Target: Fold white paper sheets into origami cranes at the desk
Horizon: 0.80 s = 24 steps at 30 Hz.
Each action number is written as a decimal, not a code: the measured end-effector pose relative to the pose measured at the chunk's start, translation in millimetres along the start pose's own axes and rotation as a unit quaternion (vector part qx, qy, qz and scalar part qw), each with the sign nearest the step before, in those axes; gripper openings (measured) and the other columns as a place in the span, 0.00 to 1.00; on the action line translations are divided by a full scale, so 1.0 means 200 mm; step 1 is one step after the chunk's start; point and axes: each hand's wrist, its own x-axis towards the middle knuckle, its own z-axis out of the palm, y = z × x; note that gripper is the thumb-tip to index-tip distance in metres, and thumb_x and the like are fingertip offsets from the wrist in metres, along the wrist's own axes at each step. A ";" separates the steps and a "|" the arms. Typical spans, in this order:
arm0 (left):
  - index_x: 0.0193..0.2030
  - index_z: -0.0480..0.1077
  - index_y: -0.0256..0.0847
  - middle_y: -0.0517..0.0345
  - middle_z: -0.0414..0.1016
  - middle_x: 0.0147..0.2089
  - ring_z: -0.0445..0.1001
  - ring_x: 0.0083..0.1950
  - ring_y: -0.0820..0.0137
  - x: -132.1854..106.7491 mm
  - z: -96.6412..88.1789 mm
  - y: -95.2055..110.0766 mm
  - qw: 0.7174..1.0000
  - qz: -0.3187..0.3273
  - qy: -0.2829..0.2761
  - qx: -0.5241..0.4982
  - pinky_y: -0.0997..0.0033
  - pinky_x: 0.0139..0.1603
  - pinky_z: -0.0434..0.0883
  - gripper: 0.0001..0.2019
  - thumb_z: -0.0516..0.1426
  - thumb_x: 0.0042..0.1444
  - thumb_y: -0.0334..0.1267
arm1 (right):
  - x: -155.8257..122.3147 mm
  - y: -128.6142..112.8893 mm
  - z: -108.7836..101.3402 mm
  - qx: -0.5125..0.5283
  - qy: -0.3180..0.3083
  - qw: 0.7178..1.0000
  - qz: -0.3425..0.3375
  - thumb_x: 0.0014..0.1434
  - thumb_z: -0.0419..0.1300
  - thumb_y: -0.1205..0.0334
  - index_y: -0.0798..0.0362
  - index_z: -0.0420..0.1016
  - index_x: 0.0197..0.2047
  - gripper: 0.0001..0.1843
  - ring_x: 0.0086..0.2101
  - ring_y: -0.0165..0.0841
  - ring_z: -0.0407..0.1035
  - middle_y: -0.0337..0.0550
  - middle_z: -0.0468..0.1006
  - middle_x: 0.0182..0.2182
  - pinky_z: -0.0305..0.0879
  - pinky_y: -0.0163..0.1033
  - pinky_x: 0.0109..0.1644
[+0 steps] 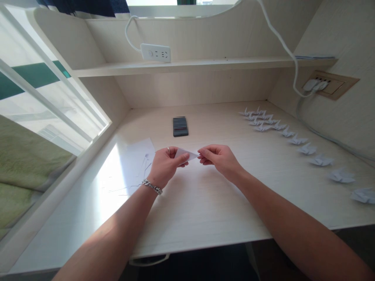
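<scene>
A small folded piece of white paper, pointed toward the right, is held above the middle of the desk. My left hand grips its wide end, thumb on top and fingers beneath; a ring and a chain bracelet are on this hand and wrist. The fingers of my right hand are pinched together at the paper's right tip. Behind the hands lies a dark phone. White paper sheets rest to the left of my left hand, partly in bright sunlight.
Several folded paper cranes stand in rows along the desk's right side. A power strip sits on the shelf at the back. A white cable hangs down to the wall socket. Railing bars border the left.
</scene>
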 end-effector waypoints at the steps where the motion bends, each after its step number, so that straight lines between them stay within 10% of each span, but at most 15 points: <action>1: 0.29 0.74 0.33 0.55 0.75 0.25 0.74 0.28 0.70 0.00 0.00 0.00 1.000 0.002 -0.003 0.003 0.69 0.32 0.73 0.14 0.69 0.42 0.41 | 0.00 0.00 0.01 -0.012 -0.018 1.000 -0.001 0.52 0.67 0.47 0.56 0.81 0.34 0.18 0.29 0.31 0.74 0.46 0.81 0.29 0.73 0.39 0.37; 17: 0.30 0.75 0.33 0.55 0.76 0.24 0.74 0.27 0.71 -0.01 -0.01 0.03 0.998 0.002 -0.049 0.040 0.69 0.32 0.73 0.11 0.67 0.46 0.40 | -0.02 -0.02 0.00 0.039 -0.052 0.994 0.089 0.50 0.68 0.45 0.57 0.80 0.31 0.20 0.27 0.31 0.74 0.49 0.82 0.28 0.72 0.37 0.33; 24: 0.29 0.75 0.33 0.54 0.76 0.25 0.74 0.28 0.70 -0.01 0.00 0.01 0.995 0.000 -0.087 0.040 0.69 0.31 0.72 0.10 0.67 0.46 0.39 | -0.02 0.02 0.03 -0.041 -0.078 0.996 0.028 0.52 0.67 0.49 0.56 0.78 0.28 0.17 0.23 0.28 0.70 0.44 0.80 0.25 0.68 0.35 0.29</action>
